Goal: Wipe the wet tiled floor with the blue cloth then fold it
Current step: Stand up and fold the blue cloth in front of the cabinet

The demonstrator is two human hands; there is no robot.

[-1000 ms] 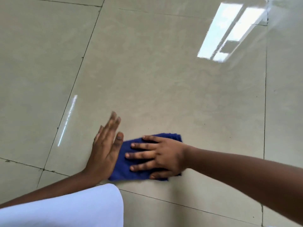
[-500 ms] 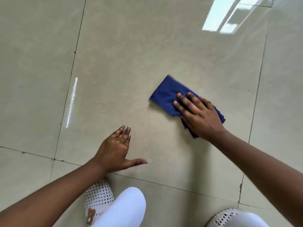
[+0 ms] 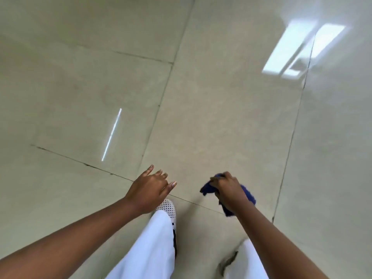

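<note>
- Our left hand (image 3: 150, 189) hangs in the air, palm down, fingers loosely spread and thumb pointing right, holding nothing.
- Our right hand (image 3: 226, 188) is curled tight around the bunched cloth (image 3: 248, 195), knuckles up.
- Both bare forearms reach forward from the bottom corners, roughly level with each other and apart.

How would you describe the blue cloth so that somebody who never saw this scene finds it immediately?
Start from the large beige tiled floor and come down to the two bare arms reaching in from the bottom edge. Follow the arm on the person's right to the right hand: the blue cloth is bunched in its grip, hanging out on both sides. It is the only dark blue thing; the left hand is open and holds nothing.
</note>
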